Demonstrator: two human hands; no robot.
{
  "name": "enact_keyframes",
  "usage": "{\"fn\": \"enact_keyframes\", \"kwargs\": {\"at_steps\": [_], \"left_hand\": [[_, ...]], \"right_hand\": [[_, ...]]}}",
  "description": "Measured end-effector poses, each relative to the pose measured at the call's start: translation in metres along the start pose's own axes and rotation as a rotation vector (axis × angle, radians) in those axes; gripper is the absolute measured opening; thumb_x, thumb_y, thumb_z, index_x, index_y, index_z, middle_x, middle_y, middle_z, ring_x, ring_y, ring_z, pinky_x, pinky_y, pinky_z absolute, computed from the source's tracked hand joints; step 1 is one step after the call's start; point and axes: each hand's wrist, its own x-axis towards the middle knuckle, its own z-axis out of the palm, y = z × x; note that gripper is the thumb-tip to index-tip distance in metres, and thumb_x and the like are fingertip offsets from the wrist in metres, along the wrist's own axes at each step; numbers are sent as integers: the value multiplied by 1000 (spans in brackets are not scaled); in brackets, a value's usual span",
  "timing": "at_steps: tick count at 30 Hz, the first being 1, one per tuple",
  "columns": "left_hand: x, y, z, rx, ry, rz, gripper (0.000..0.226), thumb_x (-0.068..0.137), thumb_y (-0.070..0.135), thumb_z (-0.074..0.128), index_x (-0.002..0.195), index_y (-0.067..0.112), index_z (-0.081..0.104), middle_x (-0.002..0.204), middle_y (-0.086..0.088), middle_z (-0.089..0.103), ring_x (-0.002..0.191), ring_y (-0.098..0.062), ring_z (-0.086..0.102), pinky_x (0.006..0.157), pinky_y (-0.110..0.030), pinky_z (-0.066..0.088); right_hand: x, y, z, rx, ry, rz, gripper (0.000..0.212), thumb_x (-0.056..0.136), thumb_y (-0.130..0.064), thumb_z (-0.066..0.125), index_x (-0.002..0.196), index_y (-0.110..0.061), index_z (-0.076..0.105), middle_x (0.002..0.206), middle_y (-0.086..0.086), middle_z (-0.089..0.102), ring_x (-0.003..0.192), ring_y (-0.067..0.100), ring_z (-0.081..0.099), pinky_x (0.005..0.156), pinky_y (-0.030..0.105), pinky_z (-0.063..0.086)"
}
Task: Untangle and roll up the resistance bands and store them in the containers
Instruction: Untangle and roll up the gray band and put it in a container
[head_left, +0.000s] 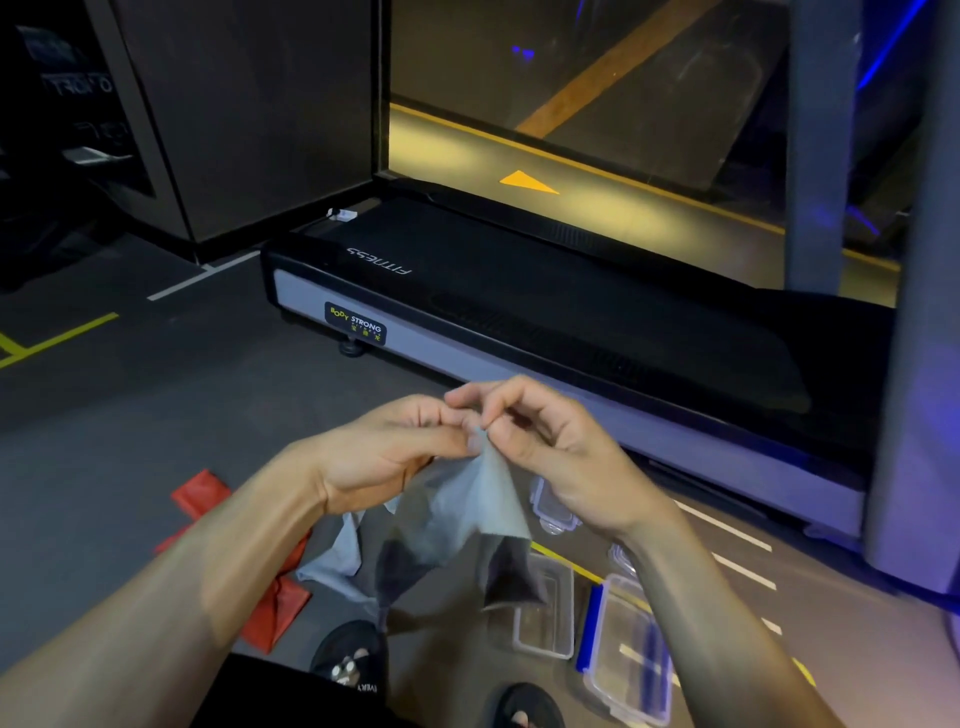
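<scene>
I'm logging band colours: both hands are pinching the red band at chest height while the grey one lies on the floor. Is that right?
Not quite. The head view shows the left hand and right hand pinching the grey band; the red band lies on the floor.

The room is dim. Warm yellow light pools on the floor behind the glass panel (571, 104), and blue glow edges the right side. Forearms at the bottom corners look smeared and stretched by wide-angle distortion. The far left lies in deep shadow.
</scene>
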Motion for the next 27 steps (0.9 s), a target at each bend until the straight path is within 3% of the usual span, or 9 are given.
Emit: {"fn": "enact_keyframes", "kwargs": {"at_steps": [3,5,9,12,15,18,21,23,27], "left_hand": [[0,-1,1,79,35,25,35,94,11,60,117,-15,62,123,-28,64,113,-26,61,106,-35,47],[-1,-1,2,131,36,35,21,94,10,60,107,-4,70,114,-15,70,111,-19,63,103,-30,50],[-1,-1,3,184,32,40,18,95,9,61,105,-3,70,107,-11,71,110,-19,64,102,-26,47],[-1,-1,3,256,17,13,12,95,11,65,98,0,71,93,-10,65,95,-18,56,92,-24,43],[-1,2,6,326,11,-41,15,99,6,60,89,9,70,72,12,62,72,2,52,73,-11,41],[-2,3,8,348,-28,-90,13,99,13,59,89,10,68,68,14,61,64,3,52,63,-12,42],[-5,3,8,368,-23,-105,21,96,26,66,98,5,69,75,-4,58,69,-19,49,64,-23,37],[-6,3,8,378,-18,-127,30,95,31,70,102,2,68,82,-10,52,76,-26,42,67,-31,35],[-5,1,8,367,16,-125,14,91,27,65,94,15,71,72,10,63,72,-6,60,71,-24,55]], "right_hand": [[0,-2,0,-67,-4,65,4,100,-13,58,102,-10,60,138,9,64,128,24,61,110,45,47],[-2,-1,-2,-114,-3,92,6,101,-15,59,102,-9,61,138,5,64,126,26,61,108,48,46],[-3,-7,-8,-225,-66,136,8,103,-12,59,105,-5,61,106,-5,71,98,19,63,89,34,49],[-3,-10,-15,-251,-145,176,7,104,-10,58,104,-4,61,92,-8,64,86,12,54,80,24,44],[-3,-13,-20,-236,-161,208,6,103,-11,60,100,-5,62,84,-2,57,77,11,48,72,21,40],[-3,-15,-23,-142,-97,179,4,99,-14,63,97,-11,64,80,-5,57,75,7,50,71,18,40],[-2,-16,-27,82,27,143,8,91,-26,69,92,-18,67,80,3,59,86,24,58,77,33,44],[-3,-18,-32,258,95,136,18,85,-33,77,91,-19,67,81,8,58,83,27,61,72,33,47],[-3,-22,-41,417,143,53,34,82,-36,84,93,-14,61,83,5,50,67,15,46,61,25,40]]}}
